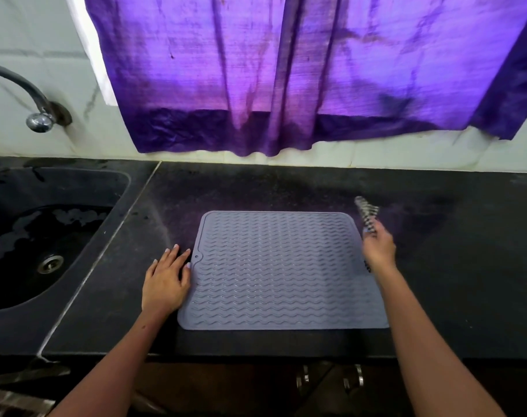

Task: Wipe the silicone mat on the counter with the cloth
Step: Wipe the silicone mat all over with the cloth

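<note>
A grey silicone mat (281, 270) with wavy ridges lies flat on the black counter (454, 266). My left hand (165, 281) rests flat on the counter with fingers straight, its fingertips touching the mat's left edge. My right hand (379, 249) is lifted above the mat's right edge and grips a bunched checked cloth (367, 213). The cloth sticks out past my fingers toward the wall and looks blurred.
A black sink (39, 236) with a metal drain sits at the left, with a curved tap (30, 97) on the wall above it. A purple curtain (286, 70) hangs behind the counter. Cabinet handles (331, 379) show below the front edge.
</note>
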A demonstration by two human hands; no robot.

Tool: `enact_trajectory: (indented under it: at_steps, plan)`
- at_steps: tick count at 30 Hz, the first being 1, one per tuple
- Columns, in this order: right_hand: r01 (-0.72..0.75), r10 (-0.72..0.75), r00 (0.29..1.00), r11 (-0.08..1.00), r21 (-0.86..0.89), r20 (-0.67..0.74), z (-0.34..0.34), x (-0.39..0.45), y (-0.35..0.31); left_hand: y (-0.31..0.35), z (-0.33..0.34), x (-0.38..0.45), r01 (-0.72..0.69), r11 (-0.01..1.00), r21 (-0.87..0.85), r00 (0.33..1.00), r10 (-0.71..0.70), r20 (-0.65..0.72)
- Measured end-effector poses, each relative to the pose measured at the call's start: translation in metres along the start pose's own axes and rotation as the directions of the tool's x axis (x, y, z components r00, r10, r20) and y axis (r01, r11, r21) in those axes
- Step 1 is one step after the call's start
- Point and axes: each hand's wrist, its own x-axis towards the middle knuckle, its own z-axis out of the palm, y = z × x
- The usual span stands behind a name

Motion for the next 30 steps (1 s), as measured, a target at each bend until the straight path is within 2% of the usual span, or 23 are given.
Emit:
enact_trajectory:
  at_steps: [2,3,5,7,12,14,16,18,19,20,21,23,25,27,29,30]
  plan:
    - [0.192,-0.172,0.978,0.961,-0.196,0.118,0.02,-0.009,0.011,-0.001,0.0,0.0,-0.005,1.0,-0.008,1.0,0.005,-0.005]
    - [0.285,-0.223,0.951,0.903,-0.322,0.216,0.03,-0.016,0.017,-0.002,0.0,0.0,-0.007,1.0,-0.014,1.0,0.007,-0.007]
    - [0.393,-0.237,0.912,0.732,-0.557,0.334,0.043,-0.02,0.033,-0.003,0.0,0.001,0.003,0.999,-0.032,1.0,-0.003,-0.002]
    - [0.407,-0.239,0.908,0.7,-0.587,0.344,0.045,-0.017,0.038,-0.004,0.001,0.003,0.013,0.998,-0.055,1.0,-0.013,-0.003]
    - [0.397,-0.258,0.897,0.826,-0.4,0.358,0.035,-0.003,0.04,-0.004,0.003,0.003,-0.001,0.999,-0.041,1.0,0.0,-0.014]
    - [0.273,-0.185,0.929,0.928,-0.255,0.321,0.031,0.001,0.034,-0.003,0.003,0.003,0.001,0.999,-0.052,1.0,-0.002,-0.012]
    - [0.005,-0.004,0.959,1.0,-0.003,0.282,0.025,0.01,0.019,-0.003,0.001,0.003,0.004,0.997,-0.075,1.0,-0.005,-0.007]
    - [-0.247,0.149,0.945,0.907,0.34,0.289,0.017,0.016,0.003,-0.004,0.0,0.003,0.007,0.995,-0.095,1.0,-0.007,0.006]
    - [-0.286,0.191,0.951,0.843,0.456,0.244,0.015,0.021,-0.002,-0.004,-0.001,0.003,0.008,0.995,-0.098,1.0,-0.007,0.016]
    - [-0.273,0.213,0.961,0.827,0.492,0.176,0.015,0.025,-0.004,-0.004,-0.001,0.003,0.009,0.995,-0.096,1.0,-0.007,0.026]
    - [-0.227,0.205,0.974,0.867,0.443,0.098,0.016,0.027,-0.008,-0.004,-0.001,0.003,0.009,0.996,-0.089,0.999,-0.006,0.033]
    - [-0.105,0.109,0.994,0.973,0.206,-0.009,0.02,0.025,-0.012,-0.005,-0.002,0.004,0.006,0.997,-0.071,0.999,-0.002,0.049]
    - [0.037,-0.036,0.999,0.999,-0.035,0.029,0.029,0.021,-0.01,-0.006,-0.001,0.004,0.0,0.999,-0.051,0.998,0.003,0.066]
    - [0.179,-0.134,0.975,0.945,-0.274,0.177,0.044,0.016,-0.001,-0.006,0.0,0.003,-0.007,1.0,-0.022,0.997,0.009,0.071]
    - [0.31,-0.164,0.937,0.794,-0.523,0.307,0.056,0.011,0.012,-0.005,0.002,0.002,-0.011,1.0,-0.001,0.998,0.011,0.058]
    - [0.35,-0.182,0.928,0.729,-0.588,0.326,0.059,0.009,0.015,-0.004,0.002,0.001,-0.012,1.0,0.007,0.999,0.012,0.047]
